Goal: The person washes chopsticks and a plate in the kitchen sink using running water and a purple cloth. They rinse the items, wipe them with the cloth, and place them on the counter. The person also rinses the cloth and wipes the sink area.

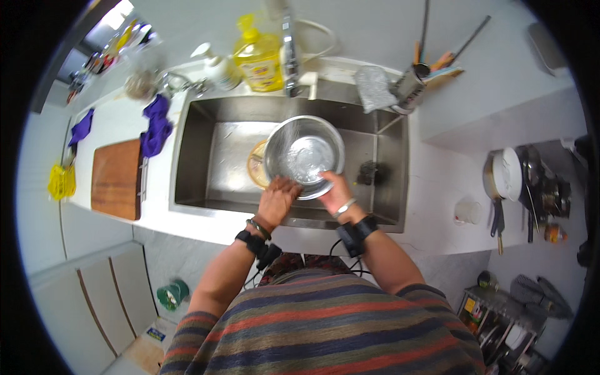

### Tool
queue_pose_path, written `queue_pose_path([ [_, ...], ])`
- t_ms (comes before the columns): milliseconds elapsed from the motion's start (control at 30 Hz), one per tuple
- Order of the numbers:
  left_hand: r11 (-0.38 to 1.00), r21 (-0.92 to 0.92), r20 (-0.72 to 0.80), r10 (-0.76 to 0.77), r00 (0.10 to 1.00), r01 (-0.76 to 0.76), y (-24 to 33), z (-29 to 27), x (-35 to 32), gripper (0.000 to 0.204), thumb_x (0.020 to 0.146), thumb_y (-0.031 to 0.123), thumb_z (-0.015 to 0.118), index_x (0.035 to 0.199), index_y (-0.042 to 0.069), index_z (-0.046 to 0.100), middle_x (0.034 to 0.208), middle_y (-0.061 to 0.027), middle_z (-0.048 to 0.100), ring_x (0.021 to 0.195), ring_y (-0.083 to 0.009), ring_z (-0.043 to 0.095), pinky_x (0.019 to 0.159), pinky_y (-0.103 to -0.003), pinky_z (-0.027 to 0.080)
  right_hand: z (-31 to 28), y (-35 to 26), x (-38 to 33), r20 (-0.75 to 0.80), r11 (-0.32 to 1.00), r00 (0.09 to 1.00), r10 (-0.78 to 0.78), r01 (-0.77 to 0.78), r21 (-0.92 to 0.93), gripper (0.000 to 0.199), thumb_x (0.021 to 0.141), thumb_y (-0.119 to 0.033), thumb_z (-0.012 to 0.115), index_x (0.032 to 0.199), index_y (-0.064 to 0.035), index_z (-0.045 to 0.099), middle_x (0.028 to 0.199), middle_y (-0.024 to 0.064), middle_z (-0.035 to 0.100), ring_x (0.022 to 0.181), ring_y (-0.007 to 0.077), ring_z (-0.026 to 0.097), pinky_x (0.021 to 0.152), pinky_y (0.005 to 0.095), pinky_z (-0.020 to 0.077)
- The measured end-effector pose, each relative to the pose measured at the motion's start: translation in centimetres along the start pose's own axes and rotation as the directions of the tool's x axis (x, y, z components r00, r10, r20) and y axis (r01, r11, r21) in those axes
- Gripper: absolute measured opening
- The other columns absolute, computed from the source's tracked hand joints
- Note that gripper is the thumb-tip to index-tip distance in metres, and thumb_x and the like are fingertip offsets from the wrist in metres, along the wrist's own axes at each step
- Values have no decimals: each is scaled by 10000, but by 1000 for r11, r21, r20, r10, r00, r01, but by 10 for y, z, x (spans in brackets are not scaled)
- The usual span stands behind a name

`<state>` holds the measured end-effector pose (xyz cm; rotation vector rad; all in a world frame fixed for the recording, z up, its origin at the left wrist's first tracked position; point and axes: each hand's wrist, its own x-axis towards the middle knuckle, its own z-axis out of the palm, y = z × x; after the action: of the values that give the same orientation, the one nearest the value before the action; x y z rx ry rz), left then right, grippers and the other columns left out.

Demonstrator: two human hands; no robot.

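A shiny stainless steel bowl (290, 164) is held over the sink (225, 197), with water streaming into it from the faucet (289, 53). My right hand (337, 193) grips its near right rim, thumb over the edge. At the near left rim, my left hand (279, 198) is closed against the bowl, its fingertips partly hidden. A yellowish round dish (255, 165) shows partly from beneath the bowl's left side. To the right, a dark clump like a scouring pad (370, 173) lies on the sink floor.
Behind the sink stand a yellow soap bottle (259, 62) and a white pump bottle (219, 70). A wooden cutting board (116, 180) and purple cloth (156, 127) lie left. A utensil holder (410, 87) stands back right; pans (494, 187) and a glass (467, 212) sit right.
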<state>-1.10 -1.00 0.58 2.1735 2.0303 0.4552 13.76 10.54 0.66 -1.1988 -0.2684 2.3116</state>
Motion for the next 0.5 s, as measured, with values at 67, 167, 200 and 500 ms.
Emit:
queue_pose_path([
  [67,948,-246,146,-169,975,201,28,9,9,295,877,137,532,1167,82,533,922,-164,659,864,-361,628,709,-457,502,3,12,-4,84,957,990,-115,133,-259,770,722,-60,623,1400,-208,289,1212,75,475,1106,260,492,720,485,523],
  [167,916,-385,164,-51,985,111,34,7,10,393,871,159,561,1233,65,439,924,-201,620,870,-392,584,733,-514,448,1,9,-10,-59,926,993,-98,69,-371,837,712,-1,588,1454,-152,230,1303,92,443,1129,258,480,700,464,530],
  [200,956,-292,195,28,980,31,29,5,7,450,856,155,569,1281,95,434,1049,-156,617,1001,-337,572,848,-515,426,-3,2,-13,-26,885,987,-156,128,-448,841,711,19,578,1457,-150,227,1317,105,432,1143,273,476,731,463,527],
  [500,956,50,479,-275,834,287,-16,25,-24,767,828,228,646,1475,229,232,1526,-133,226,1412,-361,181,1103,-577,198,-35,-45,-39,672,-417,479,-565,536,-733,812,747,147,528,1431,-250,341,1409,172,321,1217,363,436,896,396,501],
])
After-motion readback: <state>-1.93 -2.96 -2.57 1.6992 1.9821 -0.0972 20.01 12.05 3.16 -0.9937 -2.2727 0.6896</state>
